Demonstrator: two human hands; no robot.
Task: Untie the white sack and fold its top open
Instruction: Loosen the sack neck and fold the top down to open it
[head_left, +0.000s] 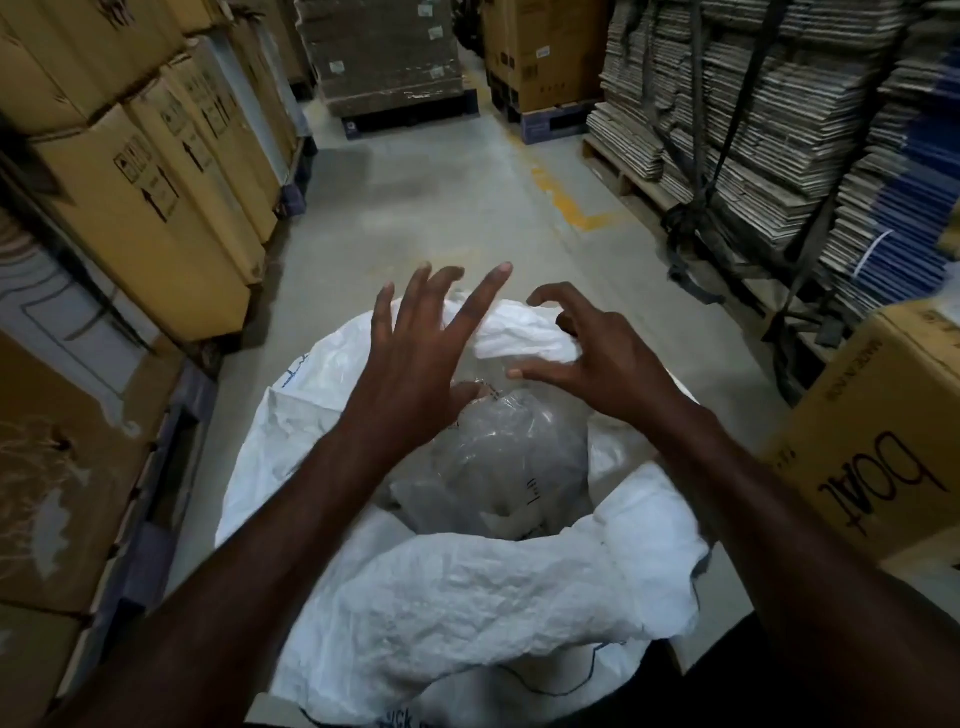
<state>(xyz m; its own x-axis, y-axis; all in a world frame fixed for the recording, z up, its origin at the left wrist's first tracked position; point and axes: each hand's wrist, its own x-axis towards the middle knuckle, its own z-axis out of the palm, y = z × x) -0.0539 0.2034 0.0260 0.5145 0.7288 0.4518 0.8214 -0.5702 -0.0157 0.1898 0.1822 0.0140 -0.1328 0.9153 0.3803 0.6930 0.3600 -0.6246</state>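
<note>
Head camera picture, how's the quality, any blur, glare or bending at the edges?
Head view: dim warehouse light, no hard glare; wide-angle bending curves the cardboard boxes at left; the left hand and right hand show slight motion softness over the white sack; the clear plastic bag inside shows faint sheen.

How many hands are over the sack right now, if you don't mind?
2: the left hand spread above the white sack, the right hand clawed above its far rim. Neither grips.
</note>
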